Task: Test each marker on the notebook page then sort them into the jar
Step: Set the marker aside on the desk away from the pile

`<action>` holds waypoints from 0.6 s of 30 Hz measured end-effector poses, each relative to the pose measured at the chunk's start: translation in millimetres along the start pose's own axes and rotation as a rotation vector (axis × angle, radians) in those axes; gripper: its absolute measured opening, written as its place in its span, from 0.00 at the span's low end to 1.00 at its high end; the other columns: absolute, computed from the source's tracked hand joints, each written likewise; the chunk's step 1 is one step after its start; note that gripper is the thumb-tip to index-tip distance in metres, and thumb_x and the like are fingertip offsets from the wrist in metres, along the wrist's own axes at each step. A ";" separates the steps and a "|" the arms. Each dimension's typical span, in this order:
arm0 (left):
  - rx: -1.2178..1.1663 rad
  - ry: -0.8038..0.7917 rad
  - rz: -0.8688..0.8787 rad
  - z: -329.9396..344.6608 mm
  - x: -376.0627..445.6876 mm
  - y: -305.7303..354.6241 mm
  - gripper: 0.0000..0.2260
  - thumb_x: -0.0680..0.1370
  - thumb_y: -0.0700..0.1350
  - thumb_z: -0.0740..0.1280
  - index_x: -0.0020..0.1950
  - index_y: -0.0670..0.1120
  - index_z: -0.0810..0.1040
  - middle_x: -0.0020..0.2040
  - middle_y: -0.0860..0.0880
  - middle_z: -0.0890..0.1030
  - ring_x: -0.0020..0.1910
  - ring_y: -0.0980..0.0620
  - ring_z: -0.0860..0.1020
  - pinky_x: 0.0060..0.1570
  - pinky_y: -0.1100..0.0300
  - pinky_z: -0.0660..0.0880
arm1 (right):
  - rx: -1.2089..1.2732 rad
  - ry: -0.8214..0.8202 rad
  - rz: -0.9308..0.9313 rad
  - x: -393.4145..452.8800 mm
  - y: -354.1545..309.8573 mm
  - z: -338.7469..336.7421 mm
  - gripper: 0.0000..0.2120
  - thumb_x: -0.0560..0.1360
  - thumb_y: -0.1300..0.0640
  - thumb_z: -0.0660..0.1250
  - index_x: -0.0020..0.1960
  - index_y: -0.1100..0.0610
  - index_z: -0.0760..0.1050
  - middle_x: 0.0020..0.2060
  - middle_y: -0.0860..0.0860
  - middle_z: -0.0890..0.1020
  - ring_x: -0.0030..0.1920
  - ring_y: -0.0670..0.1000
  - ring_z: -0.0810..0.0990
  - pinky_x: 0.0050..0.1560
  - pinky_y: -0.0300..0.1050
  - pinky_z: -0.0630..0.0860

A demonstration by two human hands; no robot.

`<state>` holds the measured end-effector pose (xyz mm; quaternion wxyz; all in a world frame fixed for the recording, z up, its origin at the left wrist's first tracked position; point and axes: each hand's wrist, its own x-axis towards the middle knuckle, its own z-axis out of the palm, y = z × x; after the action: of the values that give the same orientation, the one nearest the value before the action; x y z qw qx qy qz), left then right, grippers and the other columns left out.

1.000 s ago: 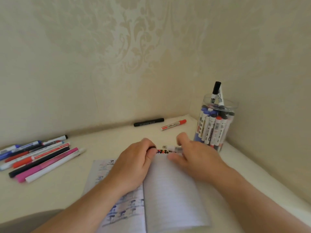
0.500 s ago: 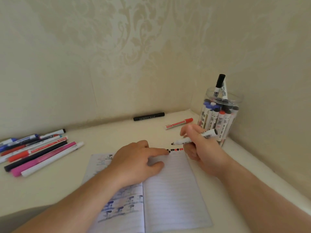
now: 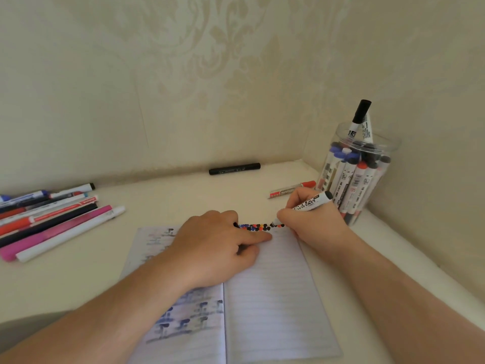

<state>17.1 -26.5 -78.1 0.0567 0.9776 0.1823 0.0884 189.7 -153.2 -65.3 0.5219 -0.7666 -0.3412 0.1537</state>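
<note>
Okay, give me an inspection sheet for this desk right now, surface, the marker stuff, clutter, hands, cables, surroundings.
Surface: pale table set in a wall corner.
Job's things: open notebook, row of colour dots along its top edge; clear jar holding many markers; marker tip at the dots.
Clutter: pile of pens far left; black marker by the wall; red-capped marker near the jar.
Hands: right hand grips the marker; left hand presses on the notebook.
Cables: nothing seen.
Surroundings: patterned wallpaper.

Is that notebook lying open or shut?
Open: the notebook shows two pages spread flat, left hand pressing on it.
</note>
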 end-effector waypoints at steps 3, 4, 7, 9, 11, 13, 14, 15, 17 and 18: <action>0.027 -0.002 -0.006 0.8 -0.2 1.2 0.19 0.82 0.63 0.51 0.70 0.83 0.55 0.45 0.57 0.67 0.48 0.50 0.69 0.42 0.55 0.64 | 0.020 0.049 0.036 1.5 -1.3 3.0 0.13 0.68 0.64 0.71 0.31 0.55 0.70 0.26 0.55 0.76 0.27 0.50 0.73 0.27 0.43 0.69; 0.027 -0.008 -0.007 1.1 -0.4 1.1 0.19 0.82 0.63 0.50 0.70 0.83 0.54 0.45 0.57 0.66 0.48 0.50 0.69 0.42 0.55 0.64 | 0.023 0.065 0.044 1.7 -2.0 3.9 0.14 0.69 0.64 0.70 0.30 0.54 0.69 0.25 0.55 0.77 0.26 0.50 0.74 0.26 0.42 0.70; 0.027 -0.011 -0.011 1.0 -0.3 0.6 0.19 0.82 0.63 0.49 0.70 0.83 0.54 0.45 0.57 0.66 0.48 0.51 0.68 0.42 0.55 0.64 | 0.041 0.075 0.073 1.7 -3.5 5.8 0.12 0.70 0.63 0.69 0.32 0.56 0.69 0.26 0.54 0.78 0.26 0.50 0.75 0.26 0.41 0.72; 0.030 -0.010 -0.012 0.9 -0.1 1.0 0.19 0.82 0.63 0.49 0.70 0.83 0.54 0.45 0.57 0.66 0.47 0.51 0.68 0.42 0.55 0.64 | 0.044 0.065 0.089 2.3 -3.2 5.3 0.12 0.70 0.63 0.69 0.33 0.56 0.68 0.26 0.54 0.78 0.25 0.51 0.75 0.26 0.42 0.72; 0.027 -0.008 -0.016 1.1 -0.1 1.0 0.19 0.82 0.63 0.49 0.70 0.83 0.55 0.44 0.57 0.66 0.47 0.51 0.68 0.42 0.55 0.64 | 0.049 0.057 0.100 3.3 -2.4 4.9 0.12 0.71 0.63 0.69 0.33 0.56 0.68 0.25 0.54 0.78 0.25 0.51 0.75 0.27 0.42 0.71; 0.027 -0.002 -0.016 1.6 -0.4 0.6 0.19 0.82 0.63 0.50 0.70 0.83 0.55 0.44 0.57 0.66 0.47 0.51 0.68 0.42 0.55 0.64 | 0.050 0.053 0.104 3.9 -2.3 5.4 0.12 0.70 0.63 0.70 0.33 0.56 0.68 0.25 0.54 0.78 0.25 0.52 0.75 0.27 0.43 0.71; 0.027 0.001 -0.018 1.9 -0.7 0.6 0.19 0.82 0.63 0.50 0.70 0.83 0.55 0.44 0.57 0.66 0.47 0.51 0.68 0.43 0.55 0.64 | 0.052 0.051 0.102 3.8 -2.4 6.1 0.12 0.70 0.63 0.70 0.33 0.56 0.68 0.25 0.54 0.77 0.25 0.52 0.75 0.27 0.43 0.71; 0.025 0.002 -0.020 2.1 -1.0 0.7 0.19 0.82 0.63 0.50 0.70 0.83 0.55 0.44 0.57 0.65 0.48 0.51 0.68 0.43 0.55 0.64 | 0.050 0.048 0.097 3.6 -2.7 6.8 0.12 0.70 0.63 0.70 0.34 0.57 0.68 0.25 0.55 0.77 0.25 0.51 0.75 0.27 0.42 0.71; 0.020 0.002 -0.023 2.1 -1.1 0.7 0.19 0.82 0.63 0.50 0.70 0.83 0.55 0.44 0.57 0.65 0.48 0.51 0.68 0.43 0.55 0.65 | 0.031 0.048 0.084 3.4 -2.5 7.9 0.11 0.70 0.64 0.70 0.34 0.57 0.69 0.25 0.54 0.77 0.25 0.51 0.75 0.26 0.42 0.71; 0.016 0.001 -0.023 2.2 -1.1 0.7 0.19 0.82 0.63 0.50 0.70 0.83 0.56 0.44 0.57 0.65 0.48 0.51 0.68 0.43 0.55 0.65 | 0.020 0.050 0.078 3.4 -2.2 8.2 0.11 0.70 0.64 0.69 0.34 0.57 0.69 0.25 0.53 0.77 0.25 0.50 0.75 0.26 0.42 0.71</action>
<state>16.8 -27.7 -80.3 0.0498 0.9758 0.1942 0.0869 186.5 -144.7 -66.2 0.5316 -0.7776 -0.2962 0.1581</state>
